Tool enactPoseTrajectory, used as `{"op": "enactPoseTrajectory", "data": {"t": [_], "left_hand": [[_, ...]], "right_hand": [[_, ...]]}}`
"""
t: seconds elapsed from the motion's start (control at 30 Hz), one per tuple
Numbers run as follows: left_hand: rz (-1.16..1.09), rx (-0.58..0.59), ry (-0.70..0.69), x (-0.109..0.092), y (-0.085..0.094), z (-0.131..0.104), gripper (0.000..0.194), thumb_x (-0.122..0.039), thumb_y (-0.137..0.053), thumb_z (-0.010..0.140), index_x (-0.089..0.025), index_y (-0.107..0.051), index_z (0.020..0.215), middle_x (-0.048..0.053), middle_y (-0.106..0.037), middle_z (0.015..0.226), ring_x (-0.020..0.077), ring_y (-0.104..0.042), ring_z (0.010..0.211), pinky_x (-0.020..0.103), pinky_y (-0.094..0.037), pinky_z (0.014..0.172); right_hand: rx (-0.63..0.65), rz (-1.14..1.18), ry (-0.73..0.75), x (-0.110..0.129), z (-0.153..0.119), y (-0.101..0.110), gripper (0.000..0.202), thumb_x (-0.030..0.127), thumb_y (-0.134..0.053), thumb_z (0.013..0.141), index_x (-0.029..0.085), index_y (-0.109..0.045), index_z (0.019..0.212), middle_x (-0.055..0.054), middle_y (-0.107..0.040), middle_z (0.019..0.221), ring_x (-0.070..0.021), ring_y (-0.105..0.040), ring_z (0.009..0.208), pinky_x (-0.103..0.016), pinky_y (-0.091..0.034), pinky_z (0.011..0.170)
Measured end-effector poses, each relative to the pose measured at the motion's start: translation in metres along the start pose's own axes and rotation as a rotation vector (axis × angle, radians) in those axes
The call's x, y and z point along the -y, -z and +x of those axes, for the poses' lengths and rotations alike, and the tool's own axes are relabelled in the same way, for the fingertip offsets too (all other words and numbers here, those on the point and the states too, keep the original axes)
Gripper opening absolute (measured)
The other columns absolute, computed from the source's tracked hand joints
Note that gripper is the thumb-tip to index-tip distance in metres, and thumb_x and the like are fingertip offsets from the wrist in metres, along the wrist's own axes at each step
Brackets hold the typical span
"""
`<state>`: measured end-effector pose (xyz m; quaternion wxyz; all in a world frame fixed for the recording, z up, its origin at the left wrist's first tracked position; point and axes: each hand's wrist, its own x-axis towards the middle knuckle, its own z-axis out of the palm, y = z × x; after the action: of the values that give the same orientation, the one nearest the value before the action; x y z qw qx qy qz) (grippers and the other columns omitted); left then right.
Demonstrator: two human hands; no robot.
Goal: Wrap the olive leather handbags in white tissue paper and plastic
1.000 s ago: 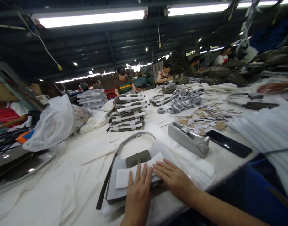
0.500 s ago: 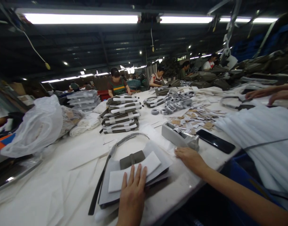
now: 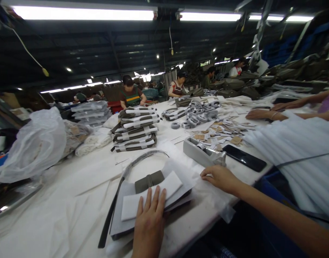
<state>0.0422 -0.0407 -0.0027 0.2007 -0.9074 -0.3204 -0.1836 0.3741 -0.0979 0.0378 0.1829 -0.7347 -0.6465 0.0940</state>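
Observation:
My left hand (image 3: 150,218) lies flat, fingers a little apart, on a white foam strip (image 3: 129,208). Under the strip is a grey-green handbag with pale sheeting (image 3: 120,222) over it; its strap flap (image 3: 149,181) shows above the foam. A wrapped handle (image 3: 143,154) arches away from the bag, and a dark strap end (image 3: 106,225) reaches down on the left. My right hand (image 3: 220,178) pinches the edge of a thin translucent sheet (image 3: 207,193), which spreads from the bag's right side past the table edge. A grey tape dispenser (image 3: 199,152) stands just behind that hand.
A black phone (image 3: 244,158) lies right of the dispenser. Beyond are scattered tags (image 3: 220,132), tape-like rolls (image 3: 199,114) and stacked wrapped bags (image 3: 137,130). White foam tubes (image 3: 301,154) fill the right, near a co-worker's hands (image 3: 263,114). Plastic bags (image 3: 38,143) sit left.
My right hand has drawn the translucent sheet's edge up and toward me; more sheet now hangs past the table edge. My left hand stays on the foam. The co-worker's hands have moved left.

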Motion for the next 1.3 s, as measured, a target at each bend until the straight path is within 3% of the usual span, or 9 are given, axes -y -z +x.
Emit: {"op": "enactPoseTrajectory", "data": {"t": [0.23,0.37,0.53,0.67,0.73,0.83,1.03,1.2,1.3], "left_hand": [[0.011,-0.010,-0.007,0.001,0.000,0.001,0.061,-0.022,-0.056,0.091,-0.023,-0.039,0.149,0.002,-0.047,0.151,0.0308,-0.049,0.135,0.051,-0.052,0.100],[0.009,0.004,0.023,0.001,0.000,0.002,0.057,-0.024,-0.056,0.092,-0.024,-0.042,0.147,0.002,-0.047,0.151,0.0290,-0.048,0.136,0.049,-0.051,0.102],[-0.005,-0.015,0.040,0.000,0.002,0.002,0.056,-0.021,-0.057,0.092,-0.024,-0.043,0.146,0.003,-0.050,0.149,0.0295,-0.049,0.135,0.047,-0.051,0.102],[0.005,0.029,0.051,-0.001,0.003,0.002,0.066,-0.019,-0.063,0.088,-0.025,-0.038,0.149,0.005,-0.047,0.151,0.0295,-0.045,0.138,0.047,-0.050,0.104],[0.007,0.040,0.056,-0.001,0.002,0.001,0.068,-0.019,-0.063,0.088,-0.025,-0.037,0.150,0.006,-0.046,0.151,0.0295,-0.043,0.139,0.048,-0.049,0.105],[0.016,0.044,0.037,0.000,0.002,0.001,0.066,-0.017,-0.060,0.090,-0.025,-0.035,0.151,0.007,-0.046,0.152,0.0299,-0.043,0.140,0.047,-0.048,0.105],[-0.032,-0.054,0.068,0.012,0.007,0.001,0.067,-0.022,-0.050,0.097,-0.024,-0.019,0.156,0.010,-0.047,0.151,0.0308,-0.045,0.138,0.047,-0.049,0.103],[-0.095,-0.090,0.098,0.016,0.012,-0.001,0.079,-0.029,-0.057,0.093,-0.019,-0.012,0.157,0.015,-0.042,0.154,0.0339,-0.041,0.140,0.050,-0.048,0.105],[-0.081,-0.118,0.156,0.017,0.013,-0.003,0.080,-0.017,-0.055,0.093,-0.022,-0.008,0.158,0.013,-0.044,0.153,0.0309,-0.043,0.140,0.047,-0.047,0.106]], "right_hand": [[-0.272,-0.272,0.117,0.035,-0.030,0.011,0.026,0.022,-0.045,0.096,0.019,-0.069,0.103,-0.010,-0.073,0.107,-0.0269,-0.066,0.099,-0.040,-0.047,0.090],[-0.107,-0.339,0.131,0.057,-0.062,-0.006,0.020,0.014,-0.047,0.090,0.019,-0.065,0.083,-0.009,-0.069,0.084,-0.0252,-0.065,0.077,-0.038,-0.048,0.072],[-0.016,0.033,0.116,0.070,-0.075,-0.032,0.017,0.026,-0.051,0.093,0.020,-0.067,0.097,-0.009,-0.071,0.100,-0.0275,-0.065,0.095,-0.040,-0.049,0.084],[0.152,0.639,-0.125,0.082,-0.074,-0.044,0.034,0.045,-0.042,0.097,0.021,-0.064,0.089,-0.005,-0.068,0.078,-0.0227,-0.067,0.077,-0.035,-0.051,0.073],[0.225,0.987,-0.285,0.090,-0.074,-0.049,0.031,0.051,-0.052,0.090,0.021,-0.060,0.090,-0.002,-0.065,0.078,-0.0206,-0.065,0.076,-0.031,-0.051,0.067],[0.143,1.279,-0.379,0.103,-0.074,-0.057,0.030,0.047,-0.067,0.078,0.021,-0.053,0.084,0.001,-0.058,0.080,-0.0175,-0.058,0.081,-0.029,-0.047,0.073],[-0.075,1.474,-0.350,0.142,-0.070,-0.054,0.021,0.036,-0.065,0.076,0.022,-0.051,0.083,0.002,-0.050,0.077,-0.0171,-0.047,0.081,-0.029,-0.039,0.076],[-0.081,1.532,-0.308,0.168,-0.065,-0.046,0.016,0.029,-0.063,0.077,0.023,-0.048,0.080,0.004,-0.050,0.073,-0.0160,-0.049,0.079,-0.028,-0.040,0.074],[-0.085,1.450,-0.220,0.159,-0.062,-0.046,0.013,0.031,-0.060,0.081,0.023,-0.052,0.087,0.000,-0.063,0.087,-0.0196,-0.060,0.091,-0.032,-0.047,0.083]]}}
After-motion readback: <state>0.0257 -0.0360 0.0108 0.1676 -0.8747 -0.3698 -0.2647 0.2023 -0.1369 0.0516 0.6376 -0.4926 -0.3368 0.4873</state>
